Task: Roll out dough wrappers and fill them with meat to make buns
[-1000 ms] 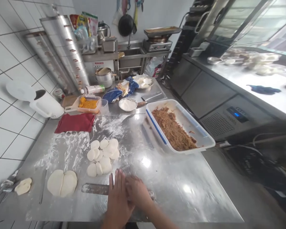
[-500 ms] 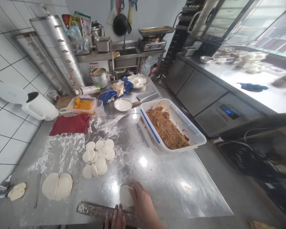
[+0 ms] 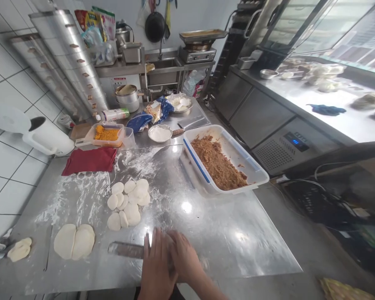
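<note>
My left hand (image 3: 158, 260) lies over a dark, flour-dusted rolling pin (image 3: 125, 250), its fingers stretched forward and flat across the pin. Close against it, my right hand (image 3: 186, 256) rests over the pin's right part with the fingers extended and slightly bent. The hands hide whatever dough is beneath them. To the left of the pin are two large flattened dough rounds (image 3: 74, 241), lying edge to edge. Behind it sits a cluster of several smaller dough rounds (image 3: 131, 212), some overlapping.
A plastic tub of brown filling (image 3: 218, 166) stands at the table's right. Further back are a red cloth (image 3: 89, 161), a bowl of white powder (image 3: 160, 133) and a box of orange filling (image 3: 108, 134). A thin dark stick (image 3: 48, 248) and a dough lump (image 3: 19, 250) lie left.
My left hand has moved forward onto the pin, which has shifted away from the table's front edge. My right hand has let go of a dough round, now hidden, and come over the pin.
</note>
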The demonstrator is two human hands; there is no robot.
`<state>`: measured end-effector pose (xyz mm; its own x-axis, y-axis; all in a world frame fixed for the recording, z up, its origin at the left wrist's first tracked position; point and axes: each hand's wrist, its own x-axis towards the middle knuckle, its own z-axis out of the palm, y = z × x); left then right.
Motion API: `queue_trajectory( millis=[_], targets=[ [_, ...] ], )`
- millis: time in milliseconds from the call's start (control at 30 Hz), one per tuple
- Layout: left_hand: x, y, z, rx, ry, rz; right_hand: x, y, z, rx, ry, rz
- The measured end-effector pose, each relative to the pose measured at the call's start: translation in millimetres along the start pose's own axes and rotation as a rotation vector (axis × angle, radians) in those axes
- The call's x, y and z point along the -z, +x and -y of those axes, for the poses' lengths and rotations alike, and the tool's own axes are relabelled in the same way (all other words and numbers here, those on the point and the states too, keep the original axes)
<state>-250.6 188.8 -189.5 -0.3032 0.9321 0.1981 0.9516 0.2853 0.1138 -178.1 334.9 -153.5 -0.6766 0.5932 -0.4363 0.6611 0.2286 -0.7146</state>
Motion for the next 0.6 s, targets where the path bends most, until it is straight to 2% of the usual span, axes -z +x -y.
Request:
queue_trajectory(
  millis=[33, 100, 200, 267, 367, 400, 467, 500, 533, 600],
  targets=[
    [-0.8, 6.4, 1.5, 0.019, -0.016, 0.044, 0.4, 4.2, -0.3, 0.016, -0.003, 0.006],
    [-3.2, 1.1, 0.3, 0.025, -0.024, 0.026, 2.0, 7.7, -2.0, 0.019, -0.010, 0.010],
    [-6.9, -33.5, -8.1, -0.037, 0.047, -0.200, 2.6, -5.0, -7.0, -0.037, -0.012, -0.015],
    [-7.5, -39.9, -11.6, -0.049, 0.065, -0.236, 1.1, -14.3, -9.1, -0.060, -0.011, -0.026],
    [-5.4, -6.7, -9.8, -0.007, 0.007, -0.079, 0.1, -8.2, -6.8, -0.058, -0.024, -0.014],
    [-5.0, 5.8, -7.8, 0.019, -0.018, 0.005, 0.9, -1.9, -5.0, -0.055, -0.033, 0.000],
    [-7.5, 13.1, -1.8, 0.060, -0.044, 0.072, 4.3, 9.5, -0.6, -0.047, -0.058, 0.045],
    [-11.0, 5.1, 2.4, 0.068, -0.029, 0.051, 6.6, 12.2, 2.2, -0.041, -0.070, 0.068],
    [-16.4, -10.0, 7.7, 0.059, 0.003, -0.028, 8.7, 12.4, 6.0, -0.035, -0.082, 0.088],
    [-31.8, -51.4, 21.6, 0.040, 0.192, -0.254, 11.1, 6.6, 18.6, -0.019, -0.089, 0.120]
  ],
)
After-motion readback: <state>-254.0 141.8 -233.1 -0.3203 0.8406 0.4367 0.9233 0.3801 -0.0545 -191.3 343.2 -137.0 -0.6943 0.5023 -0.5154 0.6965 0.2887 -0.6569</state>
